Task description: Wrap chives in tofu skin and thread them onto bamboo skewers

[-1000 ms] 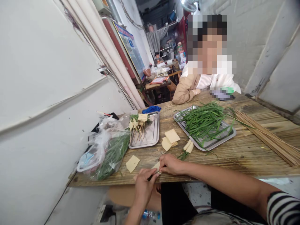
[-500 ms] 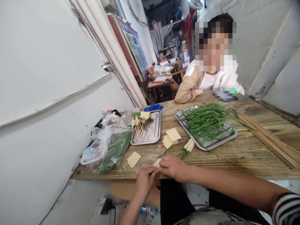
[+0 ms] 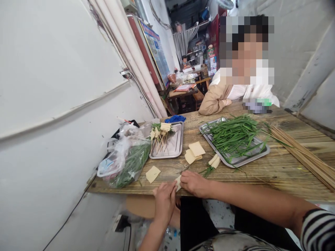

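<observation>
At the table's near edge, my left hand (image 3: pixel 164 198) and my right hand (image 3: pixel 194 183) both close their fingers on a pale tofu sheet (image 3: pixel 178 182). Most of the sheet is hidden behind the fingers. A single flat tofu square (image 3: pixel 153 174) lies just beyond my left hand. Farther off is a small stack of tofu squares (image 3: pixel 195 150). Beyond my right hand rest two tofu rolls (image 3: pixel 214 161) with green ends. Long green chives (image 3: pixel 232 134) are heaped on a metal tray (image 3: pixel 242 162).
Another metal tray (image 3: pixel 178 141) bears skewered tofu rolls (image 3: pixel 164 127). Left of it sits a plastic bag of greens (image 3: pixel 131 164). Bamboo skewers (image 3: pixel 300 157) lie at the right of the wooden table (image 3: pixel 167 169). Across it sits a person (image 3: pixel 217 94), forearm on the table.
The view has shifted slightly. My left hand has turned a little, its back now more toward me, and slightly more of the sheet shows between the hands.
</observation>
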A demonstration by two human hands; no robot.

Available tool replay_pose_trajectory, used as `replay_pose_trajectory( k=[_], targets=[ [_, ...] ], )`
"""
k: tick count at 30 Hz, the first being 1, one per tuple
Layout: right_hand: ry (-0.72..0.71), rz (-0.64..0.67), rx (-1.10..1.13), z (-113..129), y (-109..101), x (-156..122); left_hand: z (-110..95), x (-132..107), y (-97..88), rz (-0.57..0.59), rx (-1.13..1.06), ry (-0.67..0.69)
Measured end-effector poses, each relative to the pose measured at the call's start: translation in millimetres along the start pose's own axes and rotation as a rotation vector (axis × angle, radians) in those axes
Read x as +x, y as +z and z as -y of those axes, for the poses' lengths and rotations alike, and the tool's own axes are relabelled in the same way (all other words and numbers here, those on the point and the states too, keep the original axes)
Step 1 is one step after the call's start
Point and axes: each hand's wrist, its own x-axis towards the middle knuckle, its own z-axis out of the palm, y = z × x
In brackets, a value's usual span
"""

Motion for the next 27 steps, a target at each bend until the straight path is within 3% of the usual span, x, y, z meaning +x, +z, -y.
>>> replay_pose_trajectory(
  k=[3,7,16,27],
  targets=[
    [-0.009,0.025,0.040,-2,-3,2,0,-10,8.4,-0.028,0.109,0.027],
    [0.004,0.048,0.083,-5,-7,5,-3,-14,18.1,-0.100,0.135,-0.102],
    [-0.006,0.146,0.104,-11,-18,15,-20,-5,14.8,-0.176,0.280,-0.122],
    [-0.168,0.094,0.124,-19,-19,22,-18,0,4.1,-0.108,0.241,-0.042]
  ],
)
